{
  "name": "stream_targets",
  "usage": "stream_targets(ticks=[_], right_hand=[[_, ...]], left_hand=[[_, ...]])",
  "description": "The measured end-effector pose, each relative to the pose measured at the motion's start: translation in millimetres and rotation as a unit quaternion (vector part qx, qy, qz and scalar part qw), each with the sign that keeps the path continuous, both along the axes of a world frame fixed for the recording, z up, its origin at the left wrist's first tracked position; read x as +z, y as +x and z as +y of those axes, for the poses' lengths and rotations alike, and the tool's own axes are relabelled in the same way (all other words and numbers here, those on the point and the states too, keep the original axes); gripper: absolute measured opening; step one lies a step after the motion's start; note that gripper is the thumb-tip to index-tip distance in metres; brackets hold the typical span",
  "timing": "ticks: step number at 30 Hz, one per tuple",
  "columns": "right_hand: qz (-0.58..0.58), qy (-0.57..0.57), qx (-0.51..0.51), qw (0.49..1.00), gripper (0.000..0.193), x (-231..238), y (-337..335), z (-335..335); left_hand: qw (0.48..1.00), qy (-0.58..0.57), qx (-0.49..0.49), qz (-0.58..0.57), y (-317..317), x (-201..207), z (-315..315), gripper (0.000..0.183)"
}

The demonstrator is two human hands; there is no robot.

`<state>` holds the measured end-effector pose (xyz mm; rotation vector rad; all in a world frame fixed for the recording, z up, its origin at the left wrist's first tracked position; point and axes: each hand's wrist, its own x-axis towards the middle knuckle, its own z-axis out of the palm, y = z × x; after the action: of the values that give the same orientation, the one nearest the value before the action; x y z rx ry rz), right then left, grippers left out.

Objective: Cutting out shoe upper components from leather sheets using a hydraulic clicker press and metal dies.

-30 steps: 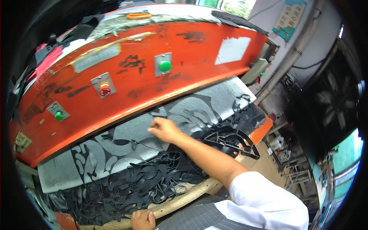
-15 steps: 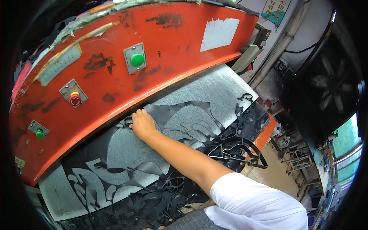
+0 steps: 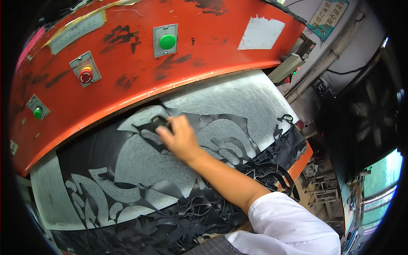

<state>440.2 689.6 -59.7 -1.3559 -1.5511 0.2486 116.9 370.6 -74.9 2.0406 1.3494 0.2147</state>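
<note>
My right hand point(image 3: 182, 138) is over the middle of a pale scuffed cutting board point(image 3: 216, 95), its thumb and fingers closed on a small dark looped piece point(image 3: 159, 122). Motion blurs this piece, so its exact kind is unclear. Beneath and around the hand lies a black leather-like sheet point(image 3: 91, 153) with many curved shapes cut out of it, the pale board showing through the holes. A strip-metal cutting die point(image 3: 287, 178) sits at the board's near right edge, beyond my forearm. My left hand is out of view.
An orange-red press beam point(image 3: 127, 80) spans the far side, bearing green buttons point(image 3: 167, 41) and a red stop knob point(image 3: 85, 75). Black offcuts point(image 3: 170, 225) heap along the board's near edge. A large fan point(image 3: 369, 110) stands at the right.
My right hand has drawn back from beneath the beam's edge, toward me and to the right, with the small looped piece. The view has shifted, and more board shows below the beam.
</note>
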Motion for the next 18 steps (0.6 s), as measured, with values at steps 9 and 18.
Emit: stream_targets(ticks=[9,18], right_hand=[[-0.144,-0.049,-0.135,0.979,0.035,-32.3,49.4,5.4],[-0.231,-0.096,-0.166,0.954,0.058,-11.3,46.5,-13.1]], left_hand=[[0.990,-0.095,0.087,-0.057,3.8,38.5,-32.9,0.012],[0.920,0.253,0.257,-0.153,-13.2,70.9,76.8,0.020]])
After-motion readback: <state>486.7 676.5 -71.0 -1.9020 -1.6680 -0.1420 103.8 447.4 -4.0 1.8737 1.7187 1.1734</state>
